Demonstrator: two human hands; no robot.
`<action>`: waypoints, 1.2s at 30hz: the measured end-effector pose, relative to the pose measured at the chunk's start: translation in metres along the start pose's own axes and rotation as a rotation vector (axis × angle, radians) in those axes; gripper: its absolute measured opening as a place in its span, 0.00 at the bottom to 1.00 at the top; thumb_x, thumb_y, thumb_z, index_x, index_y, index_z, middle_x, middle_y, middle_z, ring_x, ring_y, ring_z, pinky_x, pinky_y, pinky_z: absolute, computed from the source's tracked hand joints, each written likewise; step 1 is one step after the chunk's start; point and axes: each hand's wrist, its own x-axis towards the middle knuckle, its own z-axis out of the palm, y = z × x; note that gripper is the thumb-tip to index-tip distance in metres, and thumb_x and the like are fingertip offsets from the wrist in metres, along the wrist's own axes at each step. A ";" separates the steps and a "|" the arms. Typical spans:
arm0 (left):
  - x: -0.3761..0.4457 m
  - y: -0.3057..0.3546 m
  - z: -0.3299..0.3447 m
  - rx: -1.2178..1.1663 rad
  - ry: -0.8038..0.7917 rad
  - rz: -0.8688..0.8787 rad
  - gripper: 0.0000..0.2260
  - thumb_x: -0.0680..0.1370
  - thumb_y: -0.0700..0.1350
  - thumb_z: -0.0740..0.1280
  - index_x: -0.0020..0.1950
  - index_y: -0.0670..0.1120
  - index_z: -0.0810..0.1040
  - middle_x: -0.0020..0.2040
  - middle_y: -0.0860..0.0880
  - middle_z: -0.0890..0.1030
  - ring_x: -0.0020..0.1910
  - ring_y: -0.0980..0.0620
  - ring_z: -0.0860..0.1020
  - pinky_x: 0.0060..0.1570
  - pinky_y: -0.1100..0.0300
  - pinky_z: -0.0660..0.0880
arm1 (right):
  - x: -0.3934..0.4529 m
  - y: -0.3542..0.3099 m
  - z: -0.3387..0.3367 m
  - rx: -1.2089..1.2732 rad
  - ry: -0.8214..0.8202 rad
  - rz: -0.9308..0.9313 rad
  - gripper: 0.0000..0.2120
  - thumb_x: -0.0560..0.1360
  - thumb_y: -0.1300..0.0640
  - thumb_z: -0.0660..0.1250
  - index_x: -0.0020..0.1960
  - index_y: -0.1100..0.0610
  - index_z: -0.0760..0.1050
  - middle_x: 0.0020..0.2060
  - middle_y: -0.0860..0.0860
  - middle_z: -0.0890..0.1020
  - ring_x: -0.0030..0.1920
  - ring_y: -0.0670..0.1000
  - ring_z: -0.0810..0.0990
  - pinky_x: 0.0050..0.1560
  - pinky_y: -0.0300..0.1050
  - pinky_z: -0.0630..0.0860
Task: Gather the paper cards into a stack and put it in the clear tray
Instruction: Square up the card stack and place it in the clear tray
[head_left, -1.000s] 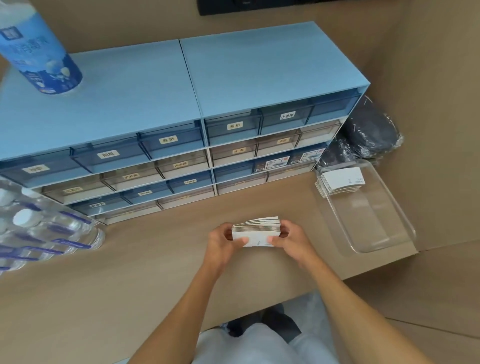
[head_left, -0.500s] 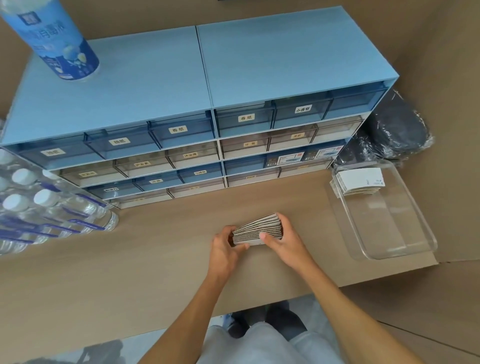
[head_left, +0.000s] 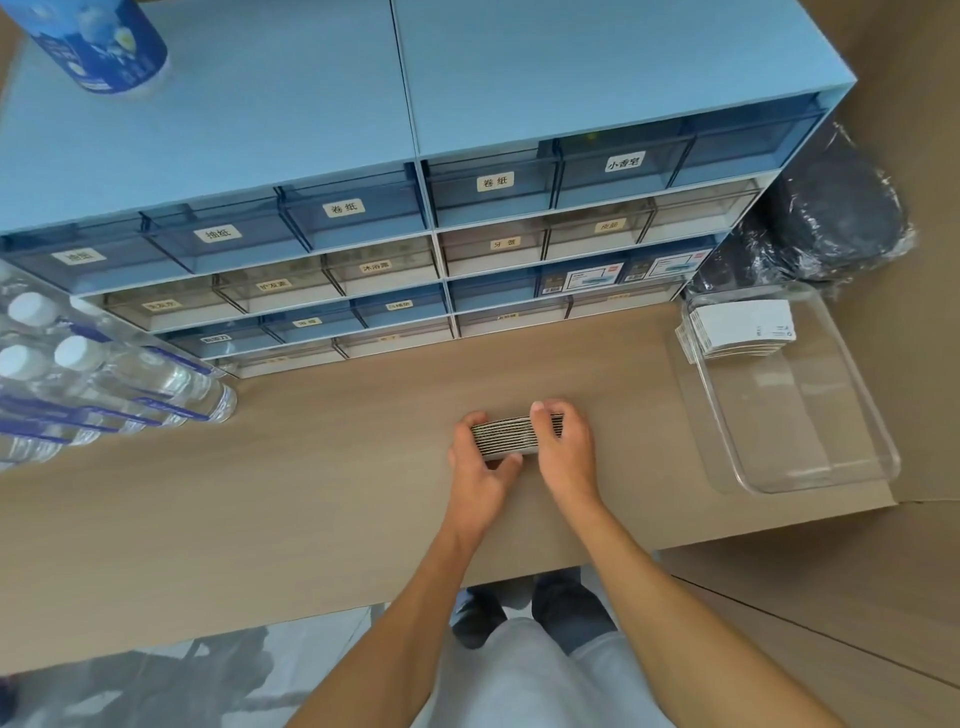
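Note:
A stack of paper cards (head_left: 506, 435) stands on its long edge on the wooden table, so I see the striped card edges from above. My left hand (head_left: 480, 467) holds its left end, and my right hand (head_left: 566, 452) clasps its right end with fingers over the top. The clear tray (head_left: 810, 457) lies at the table's right end, well to the right of my hands. Another stack of white cards (head_left: 740, 330) rests in the tray's far corner.
Blue drawer cabinets (head_left: 415, 156) line the back of the table, with a blue canister (head_left: 98, 41) on top. Wrapped water bottles (head_left: 104, 379) lie at the left. A dark bagged bundle (head_left: 836, 218) sits behind the tray. The table's front edge is near my legs.
The stack has been turned from fanned and tilted to standing squarely on edge, compressed between both hands. The camera has moved closer and tilted further down.

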 end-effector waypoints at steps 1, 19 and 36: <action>0.000 0.001 0.000 -0.027 -0.007 -0.012 0.24 0.75 0.38 0.70 0.68 0.48 0.65 0.64 0.43 0.72 0.64 0.42 0.71 0.64 0.48 0.74 | 0.001 0.000 -0.002 0.005 -0.005 -0.005 0.09 0.79 0.48 0.62 0.50 0.53 0.76 0.49 0.50 0.80 0.50 0.48 0.78 0.50 0.37 0.74; 0.011 -0.006 0.015 -0.398 0.115 -0.046 0.11 0.83 0.48 0.60 0.61 0.45 0.75 0.53 0.58 0.79 0.52 0.66 0.76 0.52 0.74 0.70 | 0.001 0.012 -0.008 0.237 0.008 -0.031 0.10 0.81 0.56 0.61 0.52 0.58 0.80 0.47 0.48 0.84 0.48 0.40 0.80 0.50 0.30 0.73; 0.023 -0.009 0.022 -0.237 0.262 0.048 0.14 0.85 0.47 0.55 0.66 0.42 0.73 0.51 0.51 0.82 0.52 0.58 0.79 0.55 0.67 0.73 | 0.004 0.022 0.000 0.218 0.091 -0.128 0.13 0.83 0.57 0.56 0.50 0.59 0.78 0.44 0.44 0.82 0.46 0.38 0.78 0.50 0.31 0.72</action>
